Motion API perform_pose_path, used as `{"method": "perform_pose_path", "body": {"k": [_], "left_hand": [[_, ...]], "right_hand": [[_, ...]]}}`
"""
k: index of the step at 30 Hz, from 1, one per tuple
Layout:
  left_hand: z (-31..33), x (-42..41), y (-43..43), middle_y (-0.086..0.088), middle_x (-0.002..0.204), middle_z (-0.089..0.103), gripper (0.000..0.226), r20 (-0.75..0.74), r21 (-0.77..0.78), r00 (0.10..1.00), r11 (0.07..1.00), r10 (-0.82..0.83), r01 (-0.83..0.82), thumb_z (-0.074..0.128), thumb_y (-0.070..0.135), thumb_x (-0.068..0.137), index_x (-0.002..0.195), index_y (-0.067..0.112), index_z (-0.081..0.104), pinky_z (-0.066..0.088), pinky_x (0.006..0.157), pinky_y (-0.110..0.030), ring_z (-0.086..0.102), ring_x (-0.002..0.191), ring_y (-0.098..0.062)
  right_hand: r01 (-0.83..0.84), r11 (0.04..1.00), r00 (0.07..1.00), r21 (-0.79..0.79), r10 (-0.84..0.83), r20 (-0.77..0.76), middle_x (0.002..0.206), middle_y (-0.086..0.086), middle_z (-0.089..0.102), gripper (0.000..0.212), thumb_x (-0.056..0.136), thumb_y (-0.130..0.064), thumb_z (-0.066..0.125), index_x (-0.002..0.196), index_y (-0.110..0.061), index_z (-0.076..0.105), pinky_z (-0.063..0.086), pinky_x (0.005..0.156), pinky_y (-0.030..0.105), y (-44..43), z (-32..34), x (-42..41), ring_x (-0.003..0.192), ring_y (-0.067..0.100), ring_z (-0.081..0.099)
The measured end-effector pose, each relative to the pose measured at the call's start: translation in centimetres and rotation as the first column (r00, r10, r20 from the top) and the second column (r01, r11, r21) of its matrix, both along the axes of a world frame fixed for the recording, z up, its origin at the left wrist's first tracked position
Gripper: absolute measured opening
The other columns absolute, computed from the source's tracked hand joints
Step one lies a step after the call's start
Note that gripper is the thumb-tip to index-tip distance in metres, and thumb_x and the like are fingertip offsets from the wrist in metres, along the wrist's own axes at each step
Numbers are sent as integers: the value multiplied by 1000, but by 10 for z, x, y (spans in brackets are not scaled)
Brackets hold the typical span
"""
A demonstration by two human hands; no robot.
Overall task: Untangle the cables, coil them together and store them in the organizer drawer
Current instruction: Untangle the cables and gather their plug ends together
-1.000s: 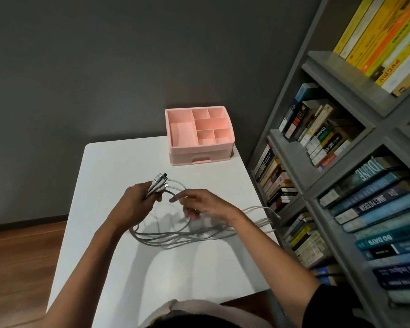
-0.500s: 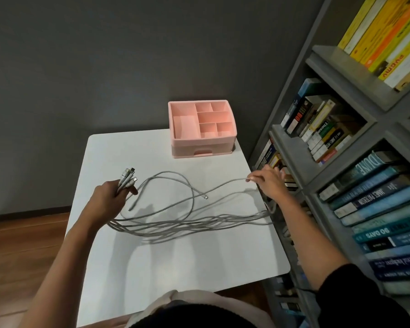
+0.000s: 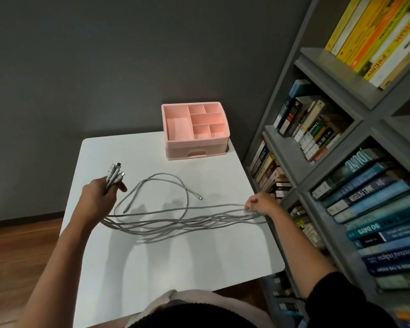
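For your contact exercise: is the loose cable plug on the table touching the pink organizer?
Apart. The head view shows bare table between the loose plug and the pink organizer.

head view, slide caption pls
Left hand grips the plug ends; right hand holds grey cables stretched across the white table

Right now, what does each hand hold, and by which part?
Left hand grips the cables by their plug ends; right hand pinches their far bend.

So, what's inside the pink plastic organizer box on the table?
In the pink plastic organizer box, the open top compartments look empty. Its front drawer is closed, so whatever it holds is hidden.
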State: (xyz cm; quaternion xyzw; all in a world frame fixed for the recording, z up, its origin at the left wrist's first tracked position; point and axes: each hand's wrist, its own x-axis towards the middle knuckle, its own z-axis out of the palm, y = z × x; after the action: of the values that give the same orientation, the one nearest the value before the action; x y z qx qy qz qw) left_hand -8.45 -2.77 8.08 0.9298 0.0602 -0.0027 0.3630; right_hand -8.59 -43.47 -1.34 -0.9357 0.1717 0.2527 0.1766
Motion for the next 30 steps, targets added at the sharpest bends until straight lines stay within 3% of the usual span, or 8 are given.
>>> {"method": "perform_pose_path", "body": {"k": [6, 9, 12, 15, 17, 20, 25, 30], "left_hand": [[-7, -6, 1, -6, 46, 39, 32, -29, -15, 999, 1000, 16, -17, 47, 17, 98, 74, 14, 67, 32, 41, -17, 37, 45, -27], [-9, -8, 4, -5, 45, 39, 33, -24, -27, 999, 999, 36, -37, 47, 19, 98, 73, 15, 67, 32, 41, -17, 37, 44, -27], [-12, -10, 4, -5, 45, 40, 33, -30, -39, 999, 998, 43, -44, 48, 20, 98, 72, 15, 67, 33, 42, -16, 38, 45, -27], [-15, -13, 6, -6, 48, 44, 35, -52, -36, 997, 998, 51, -53, 48, 21, 98, 69, 19, 66, 34, 46, -17, 41, 47, -26], [-17, -16, 9, -5, 49, 45, 35, -67, -44, 995, 996, 69, -72, 48, 20, 98, 69, 20, 66, 34, 49, -24, 42, 48, -24], [-20, -21, 12, -1, 49, 43, 34, -77, -61, 992, 992, 104, -109, 48, 18, 98, 70, 18, 67, 32, 51, -31, 40, 48, -20], [-23, -24, 13, 5, 48, 42, 34, -86, -69, 990, 990, 115, -121, 49, 18, 98, 71, 14, 69, 31, 51, -29, 39, 48, -15], [-22, -26, 13, 4, 49, 43, 34, -97, -84, 987, 987, 128, -137, 48, 21, 98, 74, 13, 70, 30, 50, -24, 40, 49, -14]], "right_hand": [[173, 979, 985, -105, -171, 30, 120, -1, 58, 4, 80, -26, 75, 82, -29, 77, 23, 103, 41, 17, -20, -10, 129, 28, 29], [191, 964, 981, -184, -193, 12, 126, 1, 53, 24, 73, -28, 78, 97, -24, 74, 27, 99, 41, 19, -27, -6, 127, 30, 30], [117, 956, 987, -268, -143, -80, 124, 4, 56, 38, 73, -30, 74, 103, -11, 62, 29, 96, 39, 21, -26, 2, 124, 29, 39], [26, 959, 987, -283, -69, -143, 114, 9, 58, 17, 83, -21, 63, 83, -10, 50, 27, 88, 36, 26, -13, 12, 110, 27, 51], [10, 959, 996, -282, -34, -80, 116, 13, 60, 5, 88, -11, 51, 87, -7, 55, 34, 92, 35, 33, -8, 21, 109, 29, 54], [55, 990, 995, -133, -43, 95, 124, 16, 60, 30, 89, -10, 46, 114, -4, 61, 47, 91, 36, 58, -11, 38, 113, 33, 57], [-153, 962, 975, 226, 110, 191, 112, 14, 65, 22, 89, -14, 56, 105, -4, 66, 44, 87, 28, 112, -20, 49, 108, 29, 58], [-121, 967, 978, 225, 77, 195, 121, 12, 56, 33, 86, -20, 64, 115, -9, 53, 41, 91, 32, 149, -43, 54, 115, 30, 51]]}}
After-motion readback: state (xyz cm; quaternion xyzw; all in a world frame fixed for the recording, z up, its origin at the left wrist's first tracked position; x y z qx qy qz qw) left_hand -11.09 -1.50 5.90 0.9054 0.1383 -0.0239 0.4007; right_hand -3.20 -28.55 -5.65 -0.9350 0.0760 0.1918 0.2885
